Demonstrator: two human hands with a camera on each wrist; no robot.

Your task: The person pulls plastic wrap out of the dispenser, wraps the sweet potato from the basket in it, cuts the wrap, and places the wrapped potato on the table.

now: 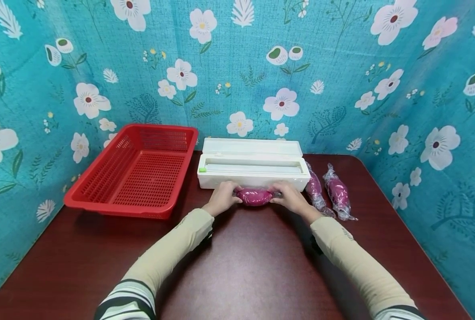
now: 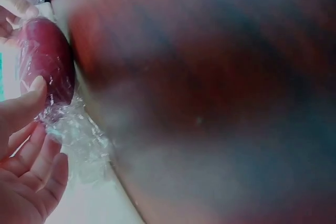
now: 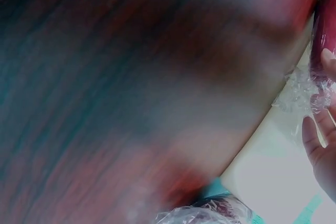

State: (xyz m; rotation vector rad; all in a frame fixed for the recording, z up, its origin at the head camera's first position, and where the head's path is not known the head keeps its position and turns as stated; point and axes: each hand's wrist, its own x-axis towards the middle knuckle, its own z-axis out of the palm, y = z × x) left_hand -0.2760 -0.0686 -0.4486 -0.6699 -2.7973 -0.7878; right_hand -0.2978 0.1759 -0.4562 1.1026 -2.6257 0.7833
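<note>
A smooth, oblong purple-red piece [image 1: 255, 197], perhaps a vegetable, is wrapped in clear cling film and held level between both hands. My left hand [image 1: 223, 198] pinches its left end, with the thumb against the purple-red surface and loose crinkled film [image 2: 79, 135] trailing by the fingers in the left wrist view. At the other end my right hand [image 1: 288, 198] pinches the gathered film [image 3: 299, 90]. Right behind the piece stands a white cling film dispenser [image 1: 257, 181], its lid [image 1: 253, 146] raised and a pale roll [image 1: 253, 169] inside.
To the right of the dispenser lie two similar film-wrapped purple-red pieces, one nearer [image 1: 314, 189] the box and one farther right [image 1: 337, 191]. A red plastic basket [image 1: 117, 209] stands at the left on the dark table [image 1: 253, 266]. A flowered blue curtain [image 1: 229, 89] hangs behind.
</note>
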